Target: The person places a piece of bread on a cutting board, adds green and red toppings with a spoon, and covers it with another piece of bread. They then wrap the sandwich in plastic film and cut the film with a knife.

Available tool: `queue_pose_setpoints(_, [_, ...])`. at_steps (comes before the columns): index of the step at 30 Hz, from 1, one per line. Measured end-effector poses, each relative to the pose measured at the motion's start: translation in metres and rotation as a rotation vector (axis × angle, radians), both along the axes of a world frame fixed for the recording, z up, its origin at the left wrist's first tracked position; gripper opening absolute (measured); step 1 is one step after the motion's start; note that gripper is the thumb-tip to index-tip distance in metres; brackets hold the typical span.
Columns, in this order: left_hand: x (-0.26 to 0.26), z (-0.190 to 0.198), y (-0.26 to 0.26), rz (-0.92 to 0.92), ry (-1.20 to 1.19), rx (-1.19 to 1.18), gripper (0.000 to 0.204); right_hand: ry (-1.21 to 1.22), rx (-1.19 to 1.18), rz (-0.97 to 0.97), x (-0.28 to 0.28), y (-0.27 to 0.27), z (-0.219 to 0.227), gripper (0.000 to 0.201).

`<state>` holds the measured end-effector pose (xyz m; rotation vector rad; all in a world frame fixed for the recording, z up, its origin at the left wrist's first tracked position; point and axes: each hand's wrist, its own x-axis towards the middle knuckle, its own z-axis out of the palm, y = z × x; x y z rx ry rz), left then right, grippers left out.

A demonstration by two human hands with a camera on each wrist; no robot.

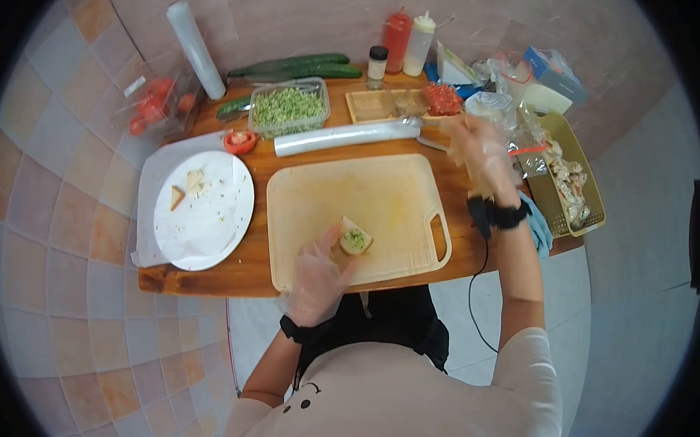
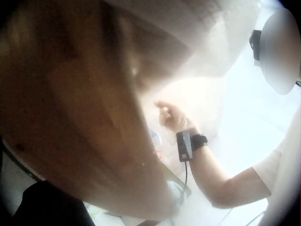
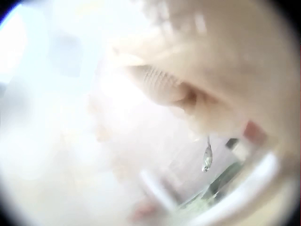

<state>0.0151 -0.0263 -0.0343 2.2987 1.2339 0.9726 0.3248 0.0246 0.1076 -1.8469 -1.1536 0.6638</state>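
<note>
Bread topped with chopped greens (image 1: 355, 239) lies at the tips of the left hand's (image 1: 317, 275) fingers, just ahead of them and to their right, on the cutting board (image 1: 312, 194). That hand is much the nearer one: it grips the piece by its left and near edges, fingers bent about it, the far and right edges left free. The piece is almost as broad as it is long, so its long axis is hard to tell; one corner points away from the body. Farther out, ahead and well to the right of those fingertips, the right hand (image 1: 483, 158) is raised with its fingers closed on a spoon (image 3: 207, 159), whose bowl reaches out leftward from them over the roll of film (image 1: 330, 138). The white plate (image 1: 243, 215) sits well apart, left of the left fingers.
</note>
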Motion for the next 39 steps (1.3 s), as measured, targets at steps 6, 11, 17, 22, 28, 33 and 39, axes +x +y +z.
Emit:
queue_pose_setpoints(6, [0.000, -0.003, -0.004, 0.057, -0.224, -0.111, 0.050, -0.551, 0.151, -0.114, 0.092, 0.082, -0.001, 0.020])
queue_pose_setpoints(11, [-0.002, -0.006, -0.001, 0.100, -0.366, -0.211, 0.036, -1.374, -0.208, 0.008, 0.140, 0.125, -0.038, 0.020])
queue_pose_setpoints(17, [-0.003, -0.013, 0.001, 0.114, -0.414, -0.251, 0.032, -1.368, -0.282, 0.175, 0.134, 0.137, -0.056, 0.019])
queue_pose_setpoints(22, [-0.002, -0.015, 0.001, 0.113, -0.442, -0.278, 0.031, -1.431, -0.286, 0.339, 0.160, 0.142, -0.075, 0.016])
queue_pose_setpoints(28, [-0.002, -0.013, 0.001, 0.131, -0.393, -0.277, 0.032, -1.312, -0.036, 0.234, 0.183, 0.152, -0.111, 0.010])
queue_pose_setpoints(33, [-0.001, -0.009, 0.000, 0.135, -0.395, -0.278, 0.033, -1.048, 0.117, 0.414, 0.238, 0.187, -0.156, 0.007])
queue_pose_setpoints(39, [-0.001, -0.019, 0.002, 0.132, -0.421, -0.242, 0.034, -1.228, -0.102, 0.303, 0.166, 0.135, -0.083, 0.012])
